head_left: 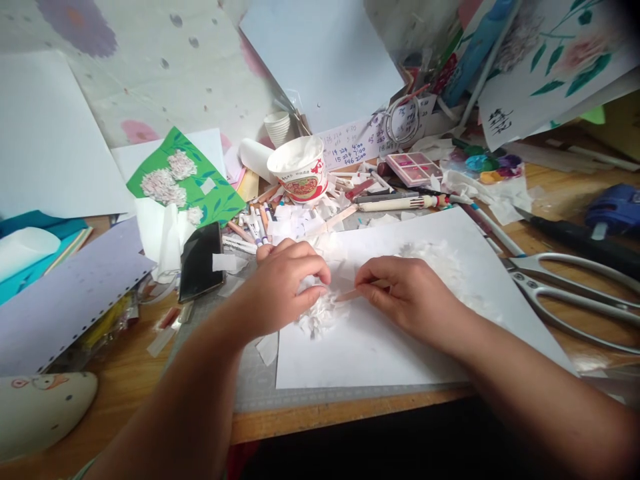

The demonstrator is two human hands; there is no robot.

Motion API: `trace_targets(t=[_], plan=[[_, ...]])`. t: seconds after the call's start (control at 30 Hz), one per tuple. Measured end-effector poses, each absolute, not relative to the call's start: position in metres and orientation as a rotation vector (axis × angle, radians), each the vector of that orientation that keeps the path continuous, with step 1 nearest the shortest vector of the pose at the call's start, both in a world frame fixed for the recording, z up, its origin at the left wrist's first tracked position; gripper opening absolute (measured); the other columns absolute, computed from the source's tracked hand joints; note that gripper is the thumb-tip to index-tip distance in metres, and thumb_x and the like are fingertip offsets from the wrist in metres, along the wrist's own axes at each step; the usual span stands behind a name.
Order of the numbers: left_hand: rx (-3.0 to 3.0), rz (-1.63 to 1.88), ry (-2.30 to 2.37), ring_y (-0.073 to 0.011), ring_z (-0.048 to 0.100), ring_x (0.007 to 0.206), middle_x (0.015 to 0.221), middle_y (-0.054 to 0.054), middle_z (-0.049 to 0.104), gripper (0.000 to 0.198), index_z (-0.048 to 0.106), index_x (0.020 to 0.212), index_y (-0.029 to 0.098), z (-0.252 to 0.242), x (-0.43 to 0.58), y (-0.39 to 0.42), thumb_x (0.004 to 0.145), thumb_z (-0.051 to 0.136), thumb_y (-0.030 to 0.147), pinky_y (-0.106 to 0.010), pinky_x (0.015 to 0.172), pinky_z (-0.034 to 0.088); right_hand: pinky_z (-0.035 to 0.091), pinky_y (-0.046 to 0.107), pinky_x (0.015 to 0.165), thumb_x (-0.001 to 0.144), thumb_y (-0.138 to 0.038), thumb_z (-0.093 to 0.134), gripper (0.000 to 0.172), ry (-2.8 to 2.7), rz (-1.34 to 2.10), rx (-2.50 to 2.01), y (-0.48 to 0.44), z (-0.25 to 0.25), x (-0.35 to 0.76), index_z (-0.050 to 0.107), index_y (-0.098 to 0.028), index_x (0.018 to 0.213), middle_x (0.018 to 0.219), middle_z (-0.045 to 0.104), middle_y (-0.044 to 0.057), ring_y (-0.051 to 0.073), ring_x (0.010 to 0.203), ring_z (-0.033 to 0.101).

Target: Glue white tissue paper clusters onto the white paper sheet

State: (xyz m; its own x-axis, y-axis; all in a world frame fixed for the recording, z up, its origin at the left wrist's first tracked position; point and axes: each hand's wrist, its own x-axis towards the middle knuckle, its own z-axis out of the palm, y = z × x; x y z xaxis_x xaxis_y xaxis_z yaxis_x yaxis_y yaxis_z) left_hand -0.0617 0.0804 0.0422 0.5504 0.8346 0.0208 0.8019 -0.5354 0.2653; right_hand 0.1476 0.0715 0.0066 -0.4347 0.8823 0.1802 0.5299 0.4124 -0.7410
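My right hand (pixel 407 290) is closed around a thin pinkish-brown stick (pixel 350 295). The stick's tip points left, at a ruffled cluster of white paper petals (pixel 320 317) on a white paper sheet (pixel 370 360). Over that cluster's upper left side rests my left hand (pixel 290 283), its fingers curved and the thumb apart from the index finger. Part of the cluster is hidden under it. A second, larger white petal cluster (pixel 440 263) lies on the sheet behind my right hand.
Behind the sheet stand a paper bowl (pixel 299 170) and several scattered markers (pixel 260 223). A black phone (pixel 201 262) and a green flower card (pixel 185 180) lie left. Large scissors (pixel 545 293) and a blue glue gun (pixel 615 210) lie right. The table's front edge (pixel 350 417) is near.
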Motion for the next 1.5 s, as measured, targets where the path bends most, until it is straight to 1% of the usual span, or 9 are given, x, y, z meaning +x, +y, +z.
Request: trace_targets(t=[0.27, 0.4, 0.57, 0.67, 0.77, 0.83, 1.17, 1.4, 1.5], plan=[[2.456, 0.256, 1.532, -0.0183, 0.051, 0.091, 0.086, 0.003, 0.060, 0.006, 0.063, 0.077, 0.023, 0.044, -0.061, 0.082, 0.080, 0.058, 0.021, -0.037, 0.087, 0.027, 0.042, 0.024, 0.062, 0.078, -0.015, 0.050, 0.013, -2.134, 0.824, -1.185, 0.071, 0.006, 0.146, 0.062, -0.020, 0.075, 0.072, 0.064, -0.001, 0.013, 0.068, 0.058], [2.401, 0.374, 1.560, -0.0178, 0.052, 0.094, 0.087, 0.003, 0.061, 0.005, 0.064, 0.078, 0.024, 0.043, -0.055, 0.076, 0.079, 0.060, 0.021, -0.037, 0.086, 0.028, 0.045, 0.023, 0.057, 0.077, -0.022, 0.053, 0.009, -1.897, 0.777, -1.189, 0.069, 0.003, 0.154, 0.061, -0.021, 0.075, 0.071, 0.065, 0.000, 0.014, 0.062, 0.061], [2.385, 0.540, 1.714, -0.0176, 0.055, 0.094, 0.090, 0.001, 0.064, 0.012, 0.063, 0.084, 0.024, 0.051, -0.070, 0.068, 0.083, 0.053, 0.018, -0.036, 0.084, 0.033, 0.046, 0.028, 0.051, 0.073, -0.031, 0.062, 0.004, -1.598, 0.694, -1.321, 0.065, 0.005, 0.167, 0.063, -0.027, 0.073, 0.071, 0.067, 0.003, 0.018, 0.057, 0.061], [2.339, 0.587, 2.036, -0.0188, 0.056, 0.091, 0.092, -0.001, 0.065, 0.019, 0.063, 0.085, 0.023, 0.062, -0.108, 0.062, 0.082, 0.047, 0.014, -0.036, 0.080, 0.036, 0.047, 0.031, 0.054, 0.071, -0.034, 0.062, 0.004, -1.542, 0.725, -1.352, 0.061, 0.007, 0.168, 0.064, -0.030, 0.071, 0.073, 0.067, 0.004, 0.021, 0.059, 0.061], [2.135, 0.473, 2.529, -0.0233, 0.056, 0.092, 0.091, -0.005, 0.064, 0.027, 0.065, 0.087, 0.023, 0.066, -0.153, 0.053, 0.083, 0.040, 0.015, -0.041, 0.081, 0.035, 0.047, 0.032, 0.055, 0.070, -0.034, 0.063, 0.004, -1.541, 0.736, -1.346, 0.060, 0.007, 0.166, 0.064, -0.031, 0.071, 0.072, 0.067, 0.003, 0.021, 0.059, 0.061], [2.018, 0.360, 2.690, -0.0260, 0.054, 0.094, 0.094, -0.007, 0.063, 0.031, 0.067, 0.089, 0.024, 0.060, -0.174, 0.046, 0.082, 0.039, 0.012, -0.043, 0.079, 0.034, 0.046, 0.032, 0.056, 0.069, -0.033, 0.063, 0.003, -1.555, 0.740, -1.338, 0.059, 0.007, 0.164, 0.064, -0.031, 0.071, 0.073, 0.067, 0.002, 0.021, 0.059, 0.061], [1.990, 0.147, 2.701, -0.0301, 0.050, 0.097, 0.098, -0.011, 0.061, 0.037, 0.069, 0.095, 0.024, 0.031, -0.180, 0.035, 0.081, 0.037, 0.010, -0.045, 0.077, 0.031, 0.044, 0.031, 0.053, 0.070, -0.028, 0.063, 0.001, -1.564, 0.712, -1.313, 0.060, 0.008, 0.164, 0.063, -0.029, 0.070, 0.070, 0.065, 0.003, 0.019, 0.058, 0.059], [2.033, 0.157, 2.563, -0.0260, 0.051, 0.098, 0.100, -0.007, 0.060, 0.044, 0.068, 0.100, 0.029, 0.030, -0.172, 0.041, 0.077, 0.039, 0.005, -0.041, 0.080, 0.032, 0.042, 0.030, 0.050, 0.070, -0.028, 0.063, 0.002, -1.584, 0.728, -1.302, 0.060, 0.009, 0.163, 0.063, -0.029, 0.070, 0.069, 0.065, 0.003, 0.019, 0.056, 0.059], [2.036, 0.278, 2.555, -0.0253, 0.053, 0.098, 0.100, -0.006, 0.060, 0.044, 0.066, 0.102, 0.029, 0.038, -0.168, 0.041, 0.077, 0.038, 0.006, -0.040, 0.081, 0.032, 0.041, 0.030, 0.049, 0.071, -0.027, 0.063, 0.002, -1.568, 0.720, -1.302, 0.060, 0.009, 0.163, 0.063, -0.029, 0.070, 0.069, 0.064, 0.004, 0.019, 0.055, 0.059]])
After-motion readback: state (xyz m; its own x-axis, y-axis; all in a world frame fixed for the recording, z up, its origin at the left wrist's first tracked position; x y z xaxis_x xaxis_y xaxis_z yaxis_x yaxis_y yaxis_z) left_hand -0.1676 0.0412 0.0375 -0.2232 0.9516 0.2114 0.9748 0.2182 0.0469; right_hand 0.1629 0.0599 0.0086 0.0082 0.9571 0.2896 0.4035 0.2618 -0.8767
